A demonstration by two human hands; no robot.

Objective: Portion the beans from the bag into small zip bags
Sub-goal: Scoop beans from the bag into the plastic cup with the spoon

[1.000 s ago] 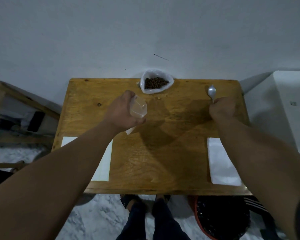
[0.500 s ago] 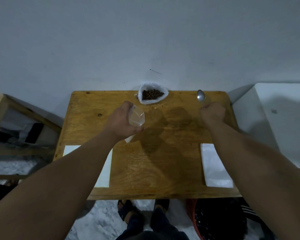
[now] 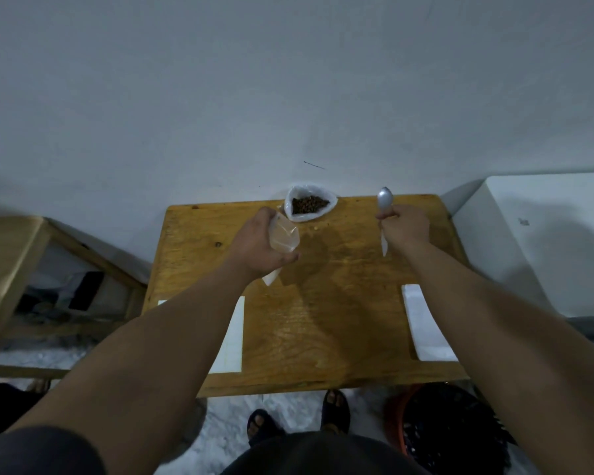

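Now a small zip bag (image 3: pixel 284 234) is gripped by the left hand (image 3: pixel 259 246) just beside the bean bag (image 3: pixel 304 218), a spoon (image 3: pixel 384 201) by the right hand (image 3: pixel 405 228); beans (image 3: pixel 309 203) may be spilled if the limp mouth sags.

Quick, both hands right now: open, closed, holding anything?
Left hand: closed, holding a small zip bag.
Right hand: closed, holding a spoon, bowl pointing away from the person.

Wooden table (image 3: pixel 323 320): bean bag (image 3: pixel 309 204), two white sheets (image 3: pixel 235 337).
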